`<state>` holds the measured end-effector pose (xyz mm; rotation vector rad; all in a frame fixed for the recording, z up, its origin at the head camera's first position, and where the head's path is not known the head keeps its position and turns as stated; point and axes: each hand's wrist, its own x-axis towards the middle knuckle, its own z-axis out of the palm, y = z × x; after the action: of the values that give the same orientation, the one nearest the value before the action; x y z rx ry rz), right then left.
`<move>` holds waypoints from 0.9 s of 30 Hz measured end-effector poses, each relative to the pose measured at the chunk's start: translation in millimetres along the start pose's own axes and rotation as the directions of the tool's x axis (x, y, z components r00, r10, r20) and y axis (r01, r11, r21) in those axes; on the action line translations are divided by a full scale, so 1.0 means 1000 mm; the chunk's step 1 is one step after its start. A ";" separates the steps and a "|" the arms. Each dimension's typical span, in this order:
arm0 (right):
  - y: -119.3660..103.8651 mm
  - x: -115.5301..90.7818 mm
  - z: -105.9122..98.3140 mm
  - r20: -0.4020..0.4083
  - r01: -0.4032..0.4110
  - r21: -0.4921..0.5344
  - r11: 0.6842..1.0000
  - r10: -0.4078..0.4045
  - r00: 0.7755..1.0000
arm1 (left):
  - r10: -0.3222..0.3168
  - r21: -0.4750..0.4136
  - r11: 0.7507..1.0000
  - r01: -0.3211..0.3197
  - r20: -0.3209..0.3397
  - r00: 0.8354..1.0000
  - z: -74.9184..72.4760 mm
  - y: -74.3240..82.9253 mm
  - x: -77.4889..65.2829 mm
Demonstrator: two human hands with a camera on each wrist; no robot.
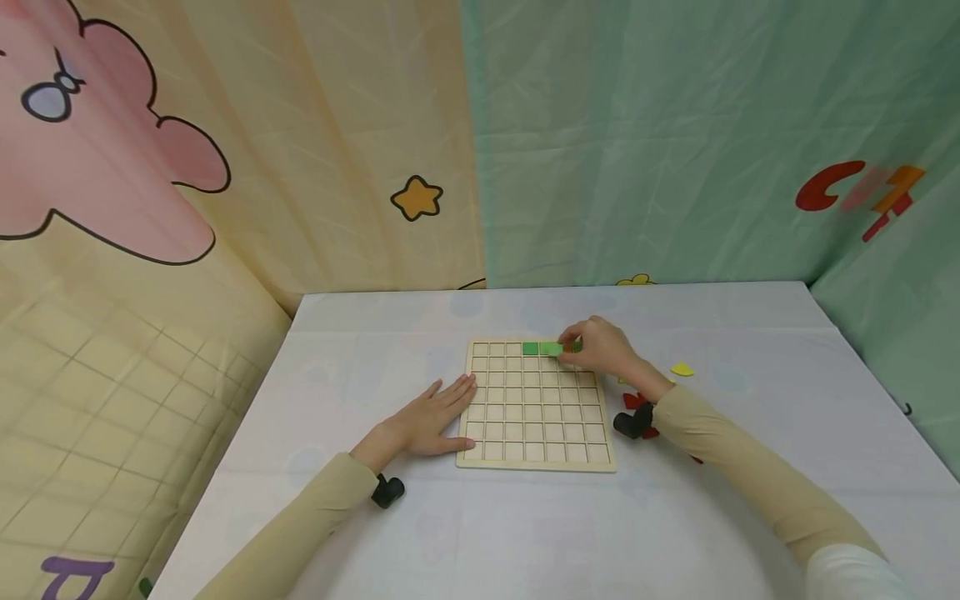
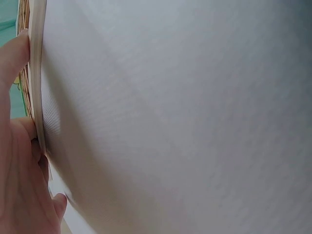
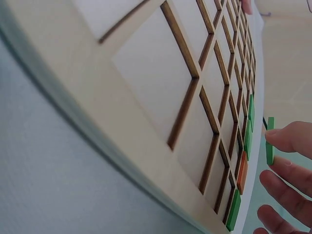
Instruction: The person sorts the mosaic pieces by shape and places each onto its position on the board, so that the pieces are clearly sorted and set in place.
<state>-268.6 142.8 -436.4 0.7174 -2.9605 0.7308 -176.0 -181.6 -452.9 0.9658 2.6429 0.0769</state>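
A wooden grid board [image 1: 536,468] lies flat on the table, with square cells divided by thin ridges. My left hand [image 1: 431,418] rests with fingers spread at its left edge; in the left wrist view fingers [image 2: 19,51] touch the board's rim [image 2: 36,73]. Over the far row, my right hand [image 1: 596,346] pinches a small green tile [image 3: 270,141] between thumb and finger, held on edge just off the board in the right wrist view. Along that row sit green tiles [image 3: 250,112], an orange tile [image 3: 242,171] and another green tile [image 3: 234,210].
Right of the board, partly under the right forearm, lie red pieces [image 1: 633,401] and a yellow piece [image 1: 682,369]. The white-covered table [image 1: 360,333] meets patterned curtains [image 1: 360,150] at the back. A black wrist camera [image 1: 387,492] is on the left wrist.
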 end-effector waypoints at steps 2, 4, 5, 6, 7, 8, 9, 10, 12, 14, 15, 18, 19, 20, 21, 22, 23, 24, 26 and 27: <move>-0.001 0.002 0.001 0.000 0.002 -0.002 1.000 -0.002 1.000 | 0.007 -0.001 1.000 -0.007 -0.007 1.000 0.000 0.000 0.000; -0.002 0.004 0.003 -0.001 0.009 -0.005 1.000 -0.009 1.000 | 0.012 -0.005 1.000 -0.012 -0.013 1.000 0.000 -0.001 -0.001; -0.002 0.005 0.004 -0.001 0.013 -0.004 1.000 -0.013 1.000 | 0.010 -0.002 1.000 -0.010 -0.009 1.000 0.000 -0.001 -0.001; -0.003 0.006 0.004 0.000 0.019 -0.006 1.000 -0.019 1.000 | 0.008 0.000 1.000 -0.008 -0.006 1.000 0.000 -0.001 -0.001; -0.003 0.007 0.005 0.000 0.022 -0.009 1.000 -0.022 1.000 | 0.006 0.000 1.000 -0.006 -0.006 1.000 0.000 -0.001 -0.001; -0.004 0.008 0.006 0.003 0.028 -0.012 1.000 -0.028 1.000 | 0.004 0.001 1.000 -0.004 -0.004 1.000 0.000 -0.001 -0.001; -0.004 0.009 0.006 0.004 0.032 -0.013 0.999 -0.032 0.999 | 0.003 0.001 1.000 -0.003 -0.004 1.000 0.001 -0.001 -0.001; -0.005 0.009 0.007 0.007 0.036 -0.012 0.999 -0.036 0.999 | 0.001 0.002 1.000 -0.001 -0.002 1.000 0.001 -0.001 -0.001; -0.007 0.011 0.007 0.011 0.048 -0.014 0.999 -0.047 0.999 | 0.002 -0.002 1.000 -0.002 -0.006 1.000 0.001 -0.001 -0.001; -0.008 0.012 0.008 0.014 0.054 -0.012 0.998 -0.054 0.998 | 0.002 -0.007 1.000 -0.002 -0.008 1.000 0.002 -0.002 -0.001; -0.009 0.013 0.009 0.013 0.056 -0.010 0.998 -0.056 0.998 | 0.000 -0.008 1.000 0.000 -0.008 1.000 0.002 -0.002 -0.001; -0.011 0.015 0.011 0.009 0.065 -0.005 0.998 -0.065 0.998 | -0.004 -0.003 1.000 0.004 -0.005 1.000 0.003 -0.003 0.000; -0.012 0.016 0.012 0.007 0.069 -0.006 0.998 -0.069 0.998 | -0.006 -0.002 1.000 0.006 -0.003 1.000 0.003 -0.003 0.000; -0.012 0.017 0.013 0.006 0.074 -0.007 0.997 -0.074 0.997 | -0.007 0.001 1.000 0.007 -0.001 1.000 0.004 -0.003 0.001; -0.013 0.018 0.014 0.005 0.080 -0.005 0.997 -0.080 0.997 | -0.007 0.004 1.000 0.007 0.001 1.000 0.004 -0.004 0.001; -0.013 0.018 0.015 0.006 0.084 -0.008 0.996 -0.084 0.996 | -0.008 0.006 1.000 0.008 0.002 1.000 0.004 -0.004 0.001; -0.014 0.019 0.016 0.006 0.091 -0.008 0.996 -0.091 0.996 | -0.009 0.010 1.000 0.009 0.003 1.000 0.005 -0.004 0.001; -0.015 0.019 0.016 0.010 0.093 -0.010 0.996 -0.093 0.996 | -0.008 0.010 1.000 0.008 0.003 1.000 0.005 -0.005 0.001; -0.017 0.021 0.018 0.018 0.092 -0.014 0.996 -0.092 0.996 | -0.005 0.009 1.000 0.005 -0.001 1.000 0.005 -0.005 0.001; -0.019 0.021 0.018 0.023 0.089 -0.016 0.996 -0.088 0.996 | -0.002 0.008 1.000 0.002 -0.003 1.000 0.005 -0.005 0.001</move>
<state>-277.8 110.9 -441.7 0.8551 -2.9290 0.6950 -178.3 -184.5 -458.6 0.9661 2.6486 0.0674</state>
